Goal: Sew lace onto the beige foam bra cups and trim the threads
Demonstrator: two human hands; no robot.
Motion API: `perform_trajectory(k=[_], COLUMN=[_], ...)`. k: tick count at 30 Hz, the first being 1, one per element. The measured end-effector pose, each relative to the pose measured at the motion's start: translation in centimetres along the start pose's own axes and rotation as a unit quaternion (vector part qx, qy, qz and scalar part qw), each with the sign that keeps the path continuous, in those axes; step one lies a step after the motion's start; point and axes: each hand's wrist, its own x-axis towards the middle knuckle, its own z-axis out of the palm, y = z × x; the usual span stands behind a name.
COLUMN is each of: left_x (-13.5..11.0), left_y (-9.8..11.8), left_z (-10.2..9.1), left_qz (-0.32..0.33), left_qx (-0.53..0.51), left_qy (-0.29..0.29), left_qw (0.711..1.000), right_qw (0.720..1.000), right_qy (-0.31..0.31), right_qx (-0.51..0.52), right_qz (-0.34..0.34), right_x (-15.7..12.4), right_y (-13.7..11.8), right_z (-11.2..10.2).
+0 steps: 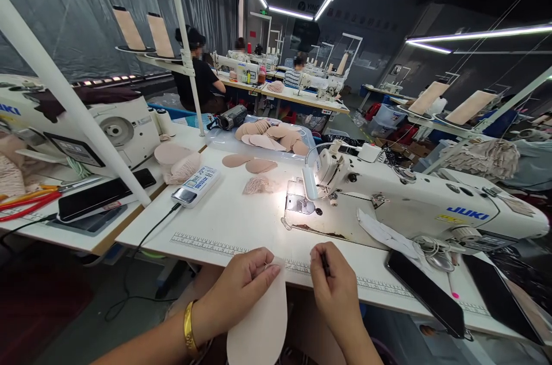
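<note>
My left hand (237, 287), a gold bracelet on its wrist, pinches the narrow top end of a beige teardrop-shaped pad (261, 325) between thumb and fingers. The pad hangs down over the table's front edge. A short way to the right, my right hand (334, 287) is closed around a small black object (325, 264); most of it is hidden in the fingers, so its kind does not show. Beyond both hands stands a white sewing machine (414, 204) with its needle area lit. Left of it lie a piece of gathered beige fabric (257, 185) and two loose pads (261, 165).
A clear plastic tray (215, 136) holds many similar pads. A white power bank (196, 187) with a cable lies on the left. At the right are a black phone (425, 290) and a white cloth (388, 233). A printed ruler (207, 244) runs along the front edge. Other people sit further back.
</note>
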Motion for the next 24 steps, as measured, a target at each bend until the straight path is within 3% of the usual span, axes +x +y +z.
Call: perform_trajectory(k=[3, 7, 12, 20, 24], left_x=[0.0, 0.2, 0.3, 0.2, 0.4], left_y=[-0.1, -0.5, -0.6, -0.9, -0.8], left_z=[0.1, 0.4, 0.5, 0.6, 0.7], left_qz=[-0.010, -0.018, 0.029, 0.092, 0.096], left_qx=[-0.046, -0.084, -0.058, 0.008, 0.033], left_qy=[-0.016, -0.017, -0.006, 0.020, 0.029], left_qw=[0.999, 0.996, 0.998, 0.996, 0.994], right_qw=[0.995, 0.988, 0.995, 0.993, 0.992], right_qy=[0.033, -0.055, -0.055, -0.068, -0.047], right_qx=[0.045, 0.098, 0.076, -0.004, -0.010], right_qz=[0.081, 0.106, 0.035, -0.096, -0.117], right_x=[0.6, -1.4, -4.2, -3.4, -3.1], right_y=[0.4, -0.8, -2.5, -2.9, -2.1], right_z=[-0.9, -0.2, 2.0, 2.0, 2.1])
